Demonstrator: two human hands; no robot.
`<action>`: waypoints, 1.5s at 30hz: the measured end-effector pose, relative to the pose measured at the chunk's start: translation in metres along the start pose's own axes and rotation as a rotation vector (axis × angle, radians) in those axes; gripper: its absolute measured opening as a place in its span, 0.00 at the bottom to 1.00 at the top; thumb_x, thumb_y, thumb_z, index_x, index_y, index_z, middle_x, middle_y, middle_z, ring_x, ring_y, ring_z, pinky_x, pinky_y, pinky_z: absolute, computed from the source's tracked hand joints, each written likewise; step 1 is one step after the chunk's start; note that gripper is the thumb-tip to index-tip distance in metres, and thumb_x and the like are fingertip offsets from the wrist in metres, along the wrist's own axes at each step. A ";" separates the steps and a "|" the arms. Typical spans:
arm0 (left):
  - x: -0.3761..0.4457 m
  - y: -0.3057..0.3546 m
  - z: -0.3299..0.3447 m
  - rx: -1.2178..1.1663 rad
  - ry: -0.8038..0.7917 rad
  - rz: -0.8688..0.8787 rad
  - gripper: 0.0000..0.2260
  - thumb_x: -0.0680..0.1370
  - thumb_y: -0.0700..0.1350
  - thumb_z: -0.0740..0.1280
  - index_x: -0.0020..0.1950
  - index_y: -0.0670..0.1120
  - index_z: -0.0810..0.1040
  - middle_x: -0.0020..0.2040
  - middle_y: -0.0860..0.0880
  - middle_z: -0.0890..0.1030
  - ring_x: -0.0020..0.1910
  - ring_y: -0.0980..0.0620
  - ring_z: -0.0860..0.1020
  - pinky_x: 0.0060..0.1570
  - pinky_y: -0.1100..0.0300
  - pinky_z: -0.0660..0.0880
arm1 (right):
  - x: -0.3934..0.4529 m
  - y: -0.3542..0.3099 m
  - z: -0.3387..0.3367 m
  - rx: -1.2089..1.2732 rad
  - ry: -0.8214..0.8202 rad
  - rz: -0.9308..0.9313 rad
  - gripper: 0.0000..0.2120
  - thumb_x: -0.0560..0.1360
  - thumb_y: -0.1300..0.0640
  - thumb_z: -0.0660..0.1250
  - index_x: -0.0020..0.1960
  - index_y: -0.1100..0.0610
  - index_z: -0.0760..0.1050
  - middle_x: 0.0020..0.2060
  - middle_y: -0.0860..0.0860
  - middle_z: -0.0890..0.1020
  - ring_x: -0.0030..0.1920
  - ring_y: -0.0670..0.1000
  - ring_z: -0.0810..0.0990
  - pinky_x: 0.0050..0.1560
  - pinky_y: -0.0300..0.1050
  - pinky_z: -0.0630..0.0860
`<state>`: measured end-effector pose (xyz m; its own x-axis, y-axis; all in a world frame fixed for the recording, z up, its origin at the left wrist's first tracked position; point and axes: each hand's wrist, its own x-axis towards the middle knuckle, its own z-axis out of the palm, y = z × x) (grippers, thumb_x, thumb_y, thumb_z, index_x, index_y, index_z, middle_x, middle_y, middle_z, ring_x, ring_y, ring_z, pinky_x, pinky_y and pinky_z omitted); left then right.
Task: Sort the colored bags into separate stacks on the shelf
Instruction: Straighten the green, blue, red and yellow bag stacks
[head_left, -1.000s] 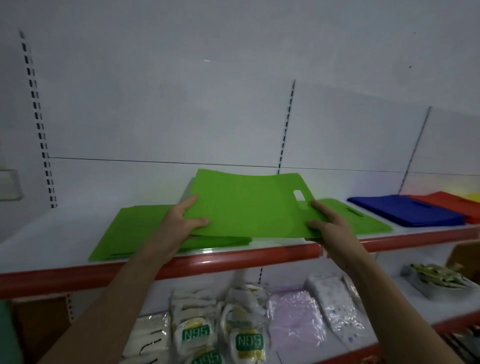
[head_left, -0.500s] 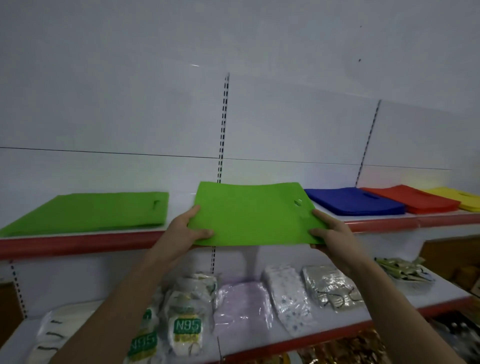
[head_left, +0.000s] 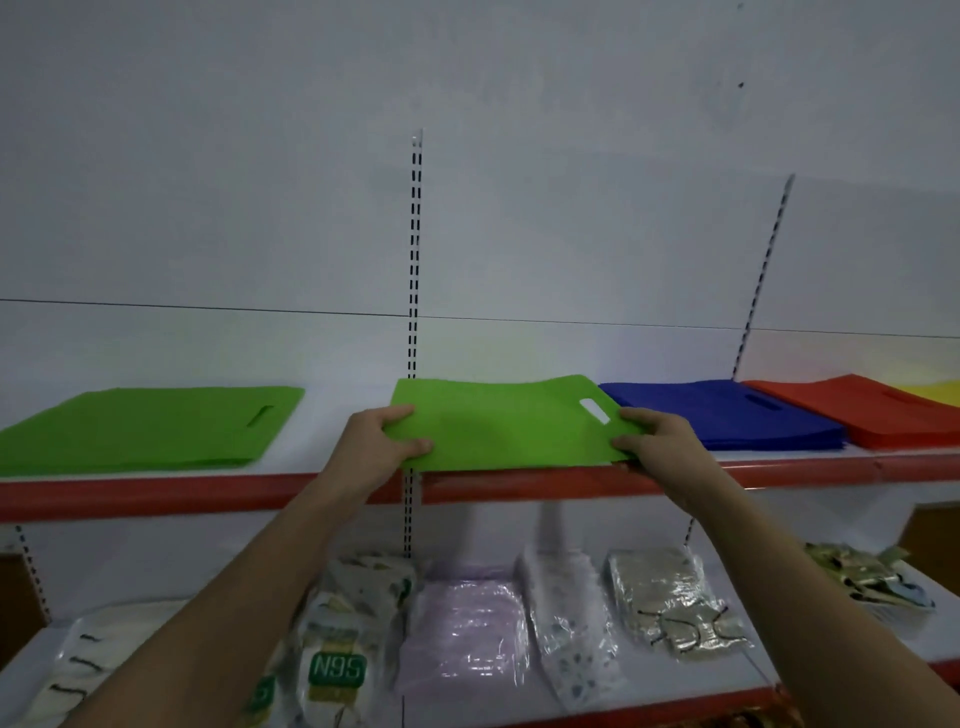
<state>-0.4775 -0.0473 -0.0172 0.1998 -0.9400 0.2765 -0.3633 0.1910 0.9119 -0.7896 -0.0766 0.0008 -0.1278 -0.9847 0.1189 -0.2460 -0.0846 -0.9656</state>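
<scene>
I hold a green bag flat over the shelf, its near edge at the red lip. My left hand pinches its left edge, thumb on top; my right hand pinches its right edge by the handle slot. The green stack lies well left of the bag; the blue stack lies just right, the red stack beyond that. Risk: set down here, the bag starts a second green pile or overlaps blue. The limp fabric could also sag and fold.
</scene>
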 end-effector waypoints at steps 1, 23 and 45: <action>0.010 0.000 0.003 0.002 0.009 -0.004 0.28 0.69 0.36 0.77 0.68 0.39 0.75 0.64 0.41 0.78 0.58 0.47 0.79 0.63 0.52 0.75 | 0.011 0.001 0.001 -0.033 0.004 -0.004 0.25 0.76 0.73 0.66 0.72 0.65 0.68 0.46 0.55 0.76 0.35 0.52 0.77 0.29 0.37 0.78; 0.093 -0.024 0.045 0.653 -0.144 -0.147 0.32 0.72 0.52 0.75 0.72 0.42 0.71 0.72 0.42 0.71 0.69 0.45 0.71 0.66 0.56 0.68 | 0.140 0.041 -0.004 -0.791 -0.187 -0.150 0.13 0.74 0.51 0.72 0.56 0.54 0.78 0.47 0.57 0.78 0.42 0.52 0.74 0.46 0.48 0.74; -0.048 0.007 -0.051 1.028 0.306 -0.203 0.09 0.79 0.56 0.63 0.48 0.52 0.78 0.46 0.51 0.82 0.44 0.51 0.78 0.45 0.56 0.77 | 0.013 -0.032 0.182 -0.346 -0.652 -0.573 0.18 0.76 0.51 0.65 0.35 0.63 0.74 0.31 0.57 0.79 0.33 0.55 0.76 0.39 0.48 0.75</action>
<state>-0.4434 0.0133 -0.0086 0.5079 -0.7903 0.3427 -0.8565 -0.4208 0.2990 -0.6084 -0.1148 -0.0087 0.6397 -0.7072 0.3009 -0.3909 -0.6365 -0.6649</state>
